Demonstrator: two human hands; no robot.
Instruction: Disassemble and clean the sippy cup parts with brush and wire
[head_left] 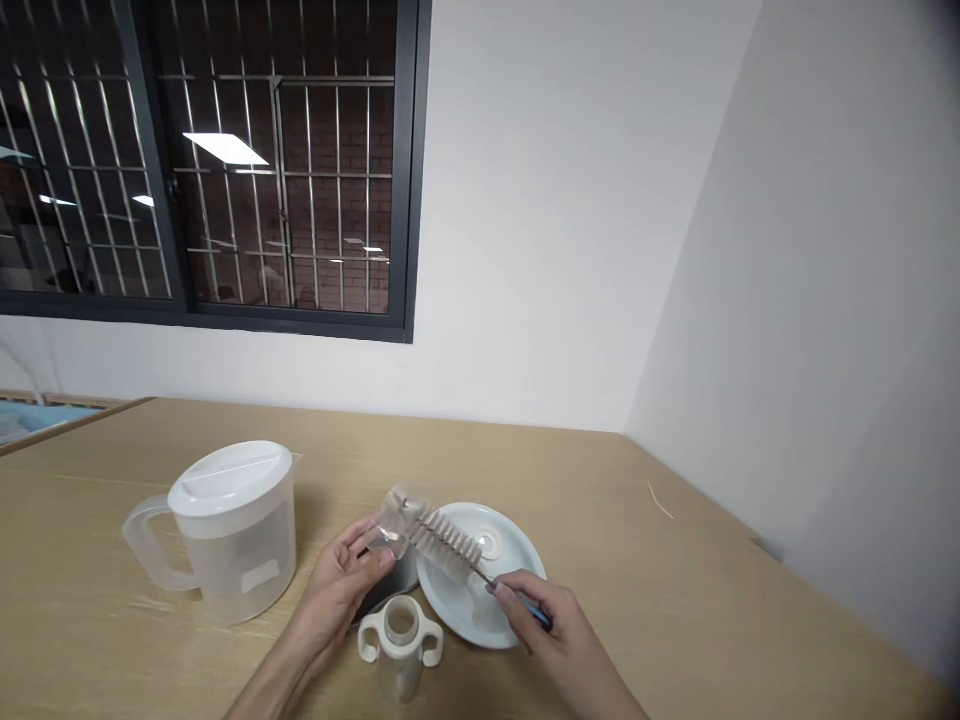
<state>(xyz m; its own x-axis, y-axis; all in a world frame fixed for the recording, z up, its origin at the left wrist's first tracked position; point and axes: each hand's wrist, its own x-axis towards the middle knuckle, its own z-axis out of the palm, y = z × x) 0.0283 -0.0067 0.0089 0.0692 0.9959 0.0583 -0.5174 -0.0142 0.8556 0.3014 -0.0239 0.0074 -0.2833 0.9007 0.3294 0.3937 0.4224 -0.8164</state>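
Observation:
My left hand [341,585] is closed around a small clear bottle part [391,525], holding it tilted above the table. My right hand [547,625] pinches the handle of a bottle brush [448,545]; its bristled end reaches into the clear part's opening. Just below my hands stands a clear baby bottle with a white two-handled collar [400,635], upright and open at the top. A white plate [495,610] lies under the brush.
A translucent plastic jug with a white lid [229,530] stands at the left on the wooden table [675,600]. A dark object lies partly hidden beneath my left hand. White walls meet in a corner at the right; a barred window is above left.

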